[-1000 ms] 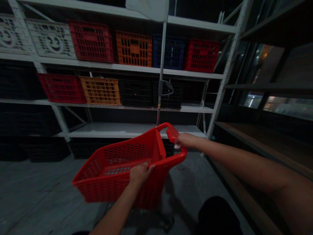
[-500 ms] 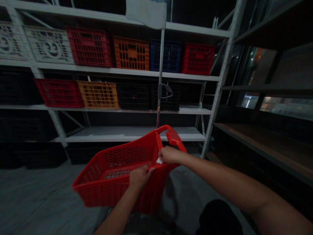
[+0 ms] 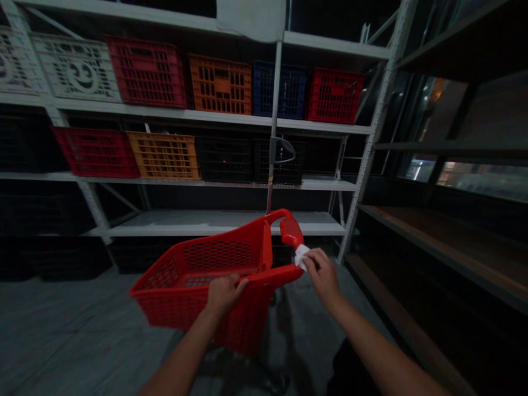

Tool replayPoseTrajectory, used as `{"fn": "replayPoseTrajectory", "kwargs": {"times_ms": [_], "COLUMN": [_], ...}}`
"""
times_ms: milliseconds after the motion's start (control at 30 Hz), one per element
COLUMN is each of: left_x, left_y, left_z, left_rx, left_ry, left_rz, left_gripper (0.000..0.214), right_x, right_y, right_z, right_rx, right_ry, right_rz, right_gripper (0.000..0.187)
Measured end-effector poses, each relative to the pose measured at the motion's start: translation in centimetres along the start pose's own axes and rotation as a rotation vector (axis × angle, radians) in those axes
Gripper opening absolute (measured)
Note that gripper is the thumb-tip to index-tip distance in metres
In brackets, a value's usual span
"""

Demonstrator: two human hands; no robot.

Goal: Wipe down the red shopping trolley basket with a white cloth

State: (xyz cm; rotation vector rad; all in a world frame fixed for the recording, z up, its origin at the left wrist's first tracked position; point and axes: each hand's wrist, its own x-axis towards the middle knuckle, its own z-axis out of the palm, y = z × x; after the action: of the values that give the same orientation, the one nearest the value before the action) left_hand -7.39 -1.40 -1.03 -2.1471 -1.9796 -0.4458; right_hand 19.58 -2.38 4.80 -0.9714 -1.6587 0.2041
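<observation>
At 1 red basket's rim (image 3: 280, 278): left hand (image 3: 225, 294) | right hand (image 3: 324, 278): 1 white cloth (image 3: 301, 256)

The scene is dim, with faint light coming through the windows (image 3: 474, 179) at right. Wide-angle distortion bends the white shelving (image 3: 198, 115) toward the frame edges.

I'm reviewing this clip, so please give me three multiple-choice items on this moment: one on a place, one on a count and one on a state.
1. The left hand rests on:
A) a shelf upright
B) the red plastic basket's rim
C) the floor

2. How many blue crates show?
A) one
B) three
C) none

3. The right hand holds:
A) nothing
B) a crate
C) a white tissue or cloth

1 B: the fingers curl over the rim.
2 A: only one shows, in the upper row.
3 C: the fingers pinch it beside the basket's grip.
</observation>
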Motion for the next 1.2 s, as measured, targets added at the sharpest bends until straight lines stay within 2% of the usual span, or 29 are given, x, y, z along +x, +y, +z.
{"fn": "replayPoseTrajectory", "kwargs": {"times_ms": [33,100,167,233,333,400,467,600,667,733,933,1000,1100,1200], "left_x": [0.1,0.3,0.3,0.3,0.1,0.0,-0.2,-0.4,-0.5,-0.7,-0.9,-0.8,-0.8,-1.4], "left_y": [-0.1,-0.1,-0.1,-0.1,-0.1,-0.2,-0.5,-1.5,-2.1,-2.8,-4.1,-4.6,-4.7,-2.4], "left_z": [0.0,0.1,0.2,0.3,0.5,0.6,0.8,0.9,0.8,0.6,0.1,-0.1,-1.1,-3.4], "left_rx": [-0.002,-0.005,-0.006,-0.006,-0.006,-0.009,-0.015,-0.036,-0.048,-0.063,-0.126,-0.148,-0.168,-0.175], "left_ry": [-0.001,-0.001,0.002,0.008,0.018,0.021,0.020,0.012,0.008,0.005,0.004,0.002,0.012,0.079], "left_rz": [0.006,0.019,0.028,0.033,0.036,0.037,0.039,0.051,0.063,0.082,0.145,0.164,0.168,0.165], "left_gripper": [0.053,0.052,0.052,0.052,0.052,0.051,0.050,0.049,0.048,0.048,0.049,0.048,0.051,0.050], "right_x": [-1.9,-4.8,-6.1,-5.5,-2.4,-0.6,-0.2,-3.7,-5.3,-5.2,2.1,3.3,2.7,0.9], "right_y": [-0.1,-0.4,-0.4,0.1,1.6,2.5,2.6,0.4,-0.8,-1.1,1.5,1.7,0.6,-1.5], "right_z": [1.1,3.1,4.5,4.8,3.7,3.0,2.7,3.7,4.0,3.8,2.1,1.9,1.7,1.5], "right_rx": [0.030,0.072,0.087,0.085,0.116,0.173,0.225,0.277,0.284,0.269,0.091,0.009,-0.043,-0.016], "right_ry": [0.096,0.137,0.179,0.298,0.437,0.398,0.338,0.325,0.311,0.280,0.080,0.039,-0.049,-0.136], "right_rz": [0.020,0.003,-0.001,0.037,0.174,0.283,0.354,0.404,0.383,0.334,0.203,0.170,0.117,0.099], "right_gripper": [0.012,0.013,0.015,0.015,0.015,0.018,0.021,0.022,0.020,0.019,0.016,0.015,0.014,0.013]}}
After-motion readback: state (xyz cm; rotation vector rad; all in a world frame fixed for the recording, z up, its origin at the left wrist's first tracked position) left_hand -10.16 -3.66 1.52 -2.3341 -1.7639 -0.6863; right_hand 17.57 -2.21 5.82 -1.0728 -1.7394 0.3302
